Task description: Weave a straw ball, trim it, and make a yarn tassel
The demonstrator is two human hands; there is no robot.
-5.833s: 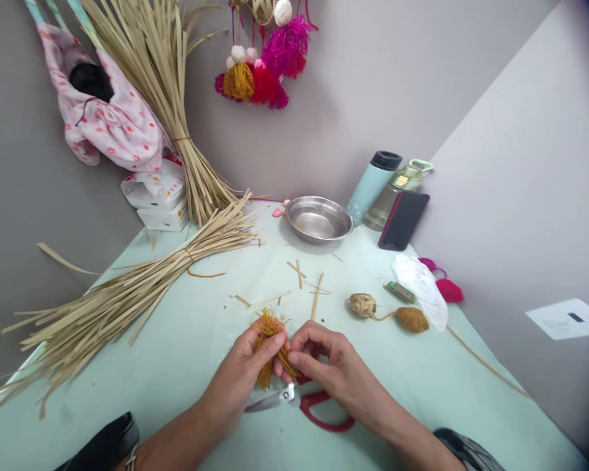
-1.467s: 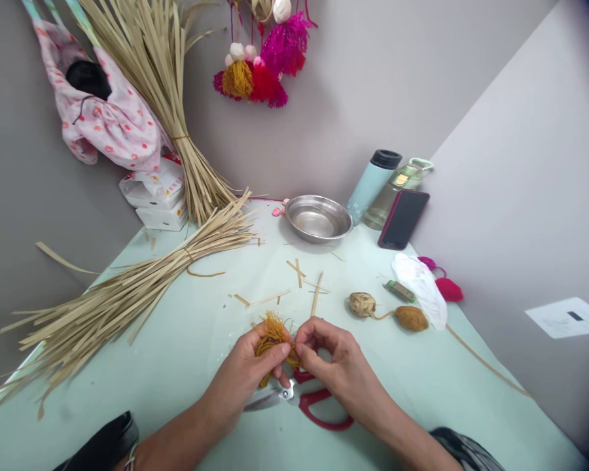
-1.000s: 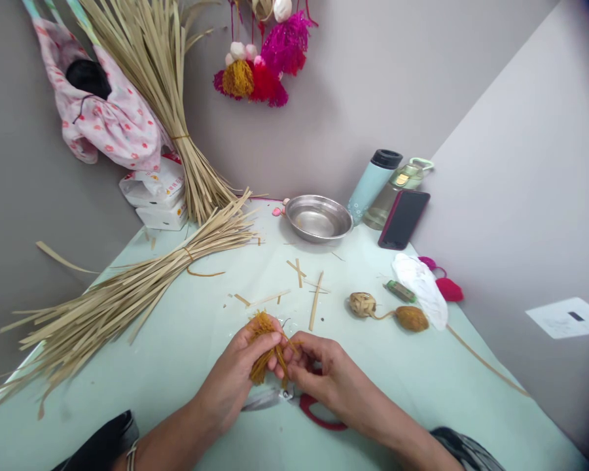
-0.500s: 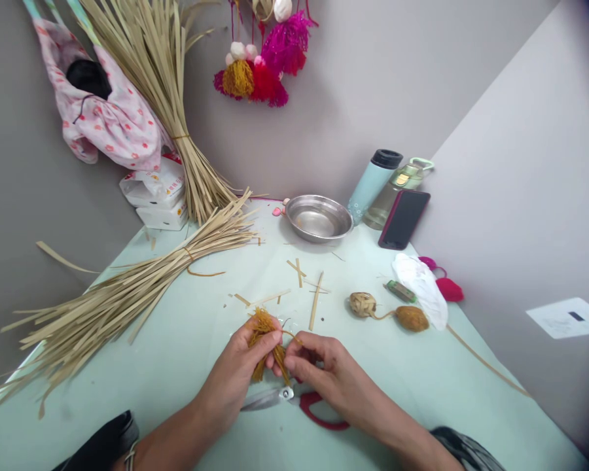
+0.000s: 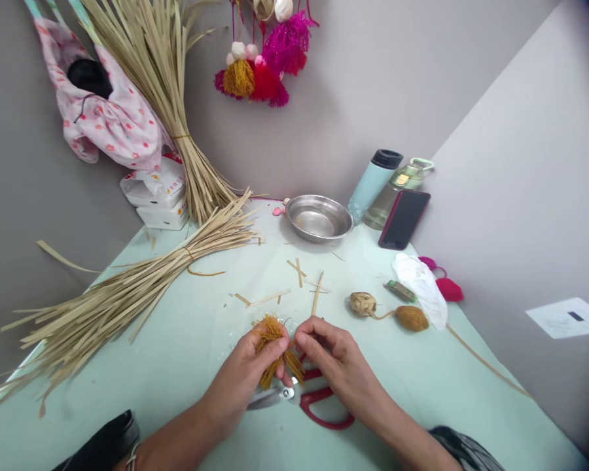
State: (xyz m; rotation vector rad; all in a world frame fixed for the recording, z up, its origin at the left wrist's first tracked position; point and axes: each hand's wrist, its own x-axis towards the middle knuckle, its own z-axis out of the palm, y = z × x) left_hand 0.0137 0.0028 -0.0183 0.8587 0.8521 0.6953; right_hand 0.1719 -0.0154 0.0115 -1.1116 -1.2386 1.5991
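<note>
My left hand (image 5: 248, 363) is closed around a mustard-yellow yarn tassel (image 5: 273, 332), whose loose strands fan out above and below the fingers. Just to its right, my right hand (image 5: 331, 353) is pinched, thumb against fingertips; whatever thin thing may be between them is too small to make out. Beneath both hands lie scissors with red handles (image 5: 326, 417), blades pointing left and partly covered by the tassel and fingers. To the right on the table rest a small woven straw ball (image 5: 362, 304) and a brown oval piece (image 5: 412, 318), joined by a cord.
A tied straw bundle (image 5: 167, 271) lies at left; another straw bundle (image 5: 177, 124) leans against the wall. Behind are a metal bowl (image 5: 319, 219), a blue tumbler (image 5: 375, 186) and a phone (image 5: 404, 220). Cut straw pieces (image 5: 298, 271) are scattered mid-table. Tassels (image 5: 262, 78) hang above.
My left hand and the tassel have shifted slightly right and down. My right hand has moved up a little, uncovering more of the scissors' handles; the strand seen between the hands no longer shows.
</note>
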